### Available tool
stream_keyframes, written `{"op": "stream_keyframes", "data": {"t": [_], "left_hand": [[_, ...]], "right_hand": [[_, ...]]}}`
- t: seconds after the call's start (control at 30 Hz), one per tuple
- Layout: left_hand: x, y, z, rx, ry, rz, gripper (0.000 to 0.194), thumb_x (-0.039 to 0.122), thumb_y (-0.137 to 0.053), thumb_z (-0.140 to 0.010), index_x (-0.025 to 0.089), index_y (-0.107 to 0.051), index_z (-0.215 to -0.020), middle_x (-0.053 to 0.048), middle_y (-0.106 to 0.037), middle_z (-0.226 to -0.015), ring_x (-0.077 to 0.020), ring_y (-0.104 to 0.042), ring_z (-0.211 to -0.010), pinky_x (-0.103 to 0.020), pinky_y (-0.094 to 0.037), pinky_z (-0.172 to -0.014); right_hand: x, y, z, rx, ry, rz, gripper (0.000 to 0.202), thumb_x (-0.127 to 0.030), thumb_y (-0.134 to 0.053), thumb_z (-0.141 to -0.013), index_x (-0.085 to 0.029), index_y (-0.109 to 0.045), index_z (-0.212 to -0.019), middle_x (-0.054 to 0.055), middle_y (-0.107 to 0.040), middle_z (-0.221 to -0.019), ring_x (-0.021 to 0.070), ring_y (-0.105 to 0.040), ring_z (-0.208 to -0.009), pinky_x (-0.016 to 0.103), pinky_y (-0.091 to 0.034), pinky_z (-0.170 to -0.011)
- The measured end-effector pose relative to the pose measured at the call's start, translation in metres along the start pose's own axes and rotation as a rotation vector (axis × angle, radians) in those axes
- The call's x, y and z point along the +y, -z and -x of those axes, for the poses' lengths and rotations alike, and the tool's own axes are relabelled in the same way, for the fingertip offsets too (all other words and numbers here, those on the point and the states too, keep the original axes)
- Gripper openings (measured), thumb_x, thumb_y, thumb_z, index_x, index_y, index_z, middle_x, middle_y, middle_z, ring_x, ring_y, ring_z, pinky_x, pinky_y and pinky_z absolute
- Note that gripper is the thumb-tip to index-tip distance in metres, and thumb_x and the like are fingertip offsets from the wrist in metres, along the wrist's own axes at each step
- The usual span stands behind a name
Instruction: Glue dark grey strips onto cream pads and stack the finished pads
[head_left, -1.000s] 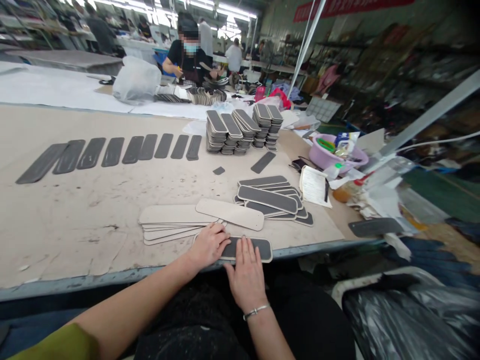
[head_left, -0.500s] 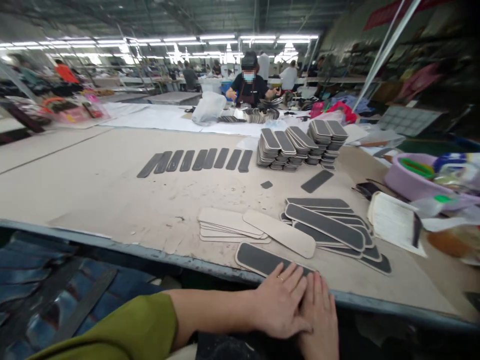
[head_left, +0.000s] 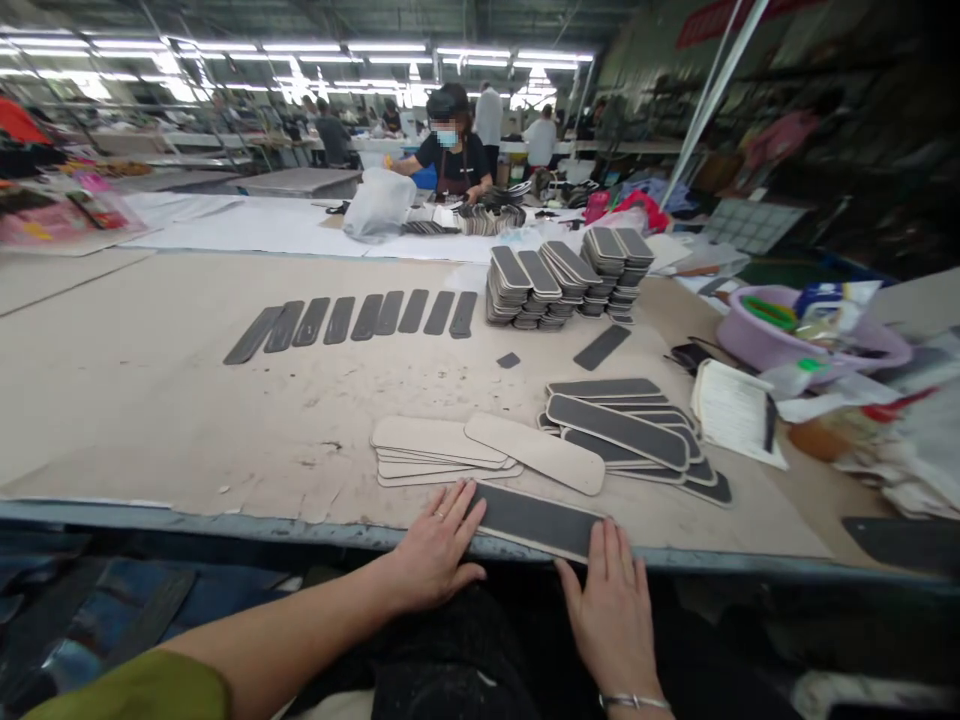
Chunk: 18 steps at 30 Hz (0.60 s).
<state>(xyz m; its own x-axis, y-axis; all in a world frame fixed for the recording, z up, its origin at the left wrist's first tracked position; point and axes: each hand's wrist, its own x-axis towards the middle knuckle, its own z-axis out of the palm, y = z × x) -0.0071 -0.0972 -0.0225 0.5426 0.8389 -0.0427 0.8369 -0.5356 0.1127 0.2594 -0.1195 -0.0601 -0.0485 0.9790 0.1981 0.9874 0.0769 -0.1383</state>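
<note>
A long dark grey strip with a pale border point(head_left: 536, 520) lies flat along the table's near edge. Fingers of my left hand point(head_left: 441, 545) rest on its left end, stretched out. At its right end, my right hand point(head_left: 611, 600) lies with fingers extended onto the strip, thumb apart, a bracelet on the wrist. Just beyond are overlapping cream strips point(head_left: 442, 440), one of them point(head_left: 536, 452) slanting to the right. A fanned pile of grey strips with pale borders point(head_left: 619, 430) lies to their right.
Small dark pieces point(head_left: 365, 317) form a row further back, beside tall stacks point(head_left: 525, 285). A purple basin point(head_left: 795, 345) and a paper point(head_left: 739, 412) are at the right. Across the table, a masked person point(head_left: 454, 155) works behind a plastic bag point(head_left: 379, 205).
My left hand has slid left from beside my right hand to the strip's left end, leaving its middle uncovered. The camera view has turned to the right.
</note>
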Motion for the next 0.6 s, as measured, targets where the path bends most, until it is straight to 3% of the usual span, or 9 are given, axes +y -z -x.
{"op": "stream_keyframes", "data": {"t": [0.13, 0.27, 0.33, 0.43, 0.6], "left_hand": [[0.0, -0.01, -0.002, 0.05, -0.015, -0.037, 0.079, 0.057, -0.049, -0.08, 0.012, -0.027, -0.14, -0.019, -0.016, -0.149, -0.0327, -0.009, -0.138, -0.05, -0.011, -0.111], [-0.003, -0.015, -0.002, 0.075, -0.038, -0.06, 0.072, 0.049, -0.048, -0.081, 0.011, -0.03, -0.139, -0.019, -0.016, -0.149, -0.0325, -0.01, -0.138, -0.05, -0.012, -0.111], [-0.005, -0.016, -0.002, 0.072, -0.045, -0.074, 0.068, 0.042, -0.049, -0.081, 0.012, -0.031, -0.139, -0.018, -0.018, -0.149, -0.0317, -0.011, -0.138, -0.05, -0.013, -0.111], [-0.007, -0.016, -0.003, 0.088, -0.053, -0.085, 0.067, 0.043, -0.05, -0.08, 0.013, -0.034, -0.138, -0.017, -0.02, -0.149, -0.0323, -0.015, -0.138, -0.05, -0.018, -0.109], [-0.008, -0.017, -0.004, 0.127, -0.059, -0.083, 0.067, 0.051, -0.051, -0.08, 0.016, -0.039, -0.136, -0.014, -0.026, -0.148, -0.0326, -0.023, -0.135, -0.048, -0.026, -0.107]], "right_hand": [[-0.03, 0.015, -0.007, -0.06, -0.043, 0.008, 0.075, -0.057, -0.024, -0.089, -0.003, -0.024, -0.141, 0.017, -0.021, -0.148, 0.0318, -0.008, -0.137, 0.055, -0.011, -0.108], [-0.083, 0.019, -0.015, -0.154, 0.189, -0.189, 0.074, -0.056, -0.04, -0.086, -0.013, -0.021, -0.143, 0.011, -0.018, -0.15, 0.0265, -0.011, -0.138, 0.05, -0.013, -0.11], [-0.097, 0.016, -0.017, -0.163, 0.237, -0.264, 0.073, -0.054, -0.044, -0.085, -0.015, -0.023, -0.142, 0.01, -0.02, -0.149, 0.0242, -0.013, -0.138, 0.048, -0.014, -0.111], [-0.086, 0.013, -0.016, -0.142, 0.213, -0.285, 0.07, -0.052, -0.046, -0.085, -0.015, -0.026, -0.141, 0.009, -0.024, -0.148, 0.0229, -0.016, -0.137, 0.046, -0.016, -0.111], [-0.021, 0.017, -0.015, -0.09, -0.011, -0.219, 0.061, -0.048, -0.041, -0.089, -0.017, -0.029, -0.14, 0.007, -0.028, -0.146, 0.024, -0.02, -0.136, 0.049, -0.015, -0.111]]}}
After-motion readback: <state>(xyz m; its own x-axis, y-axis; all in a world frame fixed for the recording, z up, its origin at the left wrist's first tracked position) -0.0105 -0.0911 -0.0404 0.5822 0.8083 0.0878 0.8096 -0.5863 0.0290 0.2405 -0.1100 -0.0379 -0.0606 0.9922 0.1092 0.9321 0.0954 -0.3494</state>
